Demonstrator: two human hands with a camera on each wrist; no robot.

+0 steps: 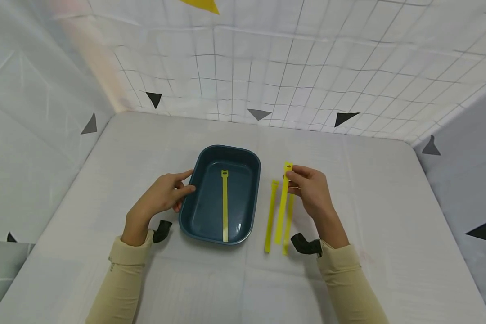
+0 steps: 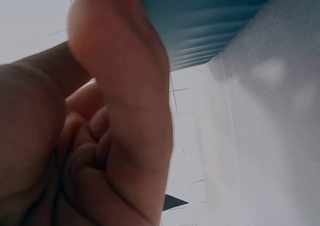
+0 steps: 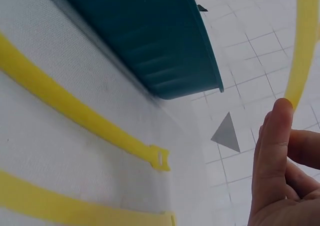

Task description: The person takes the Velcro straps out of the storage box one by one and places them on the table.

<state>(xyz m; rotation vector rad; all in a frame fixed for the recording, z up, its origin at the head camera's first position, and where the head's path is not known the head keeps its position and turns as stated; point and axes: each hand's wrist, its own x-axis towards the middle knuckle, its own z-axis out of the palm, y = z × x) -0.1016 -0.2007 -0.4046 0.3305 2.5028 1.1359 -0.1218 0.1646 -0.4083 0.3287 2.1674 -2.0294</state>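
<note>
Sleeves (image 1: 119, 279) are cut off by the bottom edge, and at each cuff a dark stubby thing (image 1: 306, 245) can be seen, hard to make out. Two yellow straps are laid on the white table (image 1: 222, 288): the left strap (image 1: 271, 220) is seen whole, but the top of the right strap (image 1: 287, 229) is hidden by the right hand (image 1: 313, 191). Between that hand's thumb and fingers the slotted end of a held strap (image 1: 282, 211) is pinched; in the right wrist view it's cropped by the top edge. The blue tray (image 1: 204, 198) is gripped at its left rim by the left hand (image 1: 162, 195), thumb over the edge; in the left wrist view the grip is mostly blocked by a big, blurry digit. One more strap (image 1: 225, 207) is contained in the tray, lengthwise. Farther back, the gridded wall (image 1: 283, 76) is marked with dark triangles (image 1: 345, 118), and a yellow patch (image 1: 202, 4) is clipped by the top edge.
</note>
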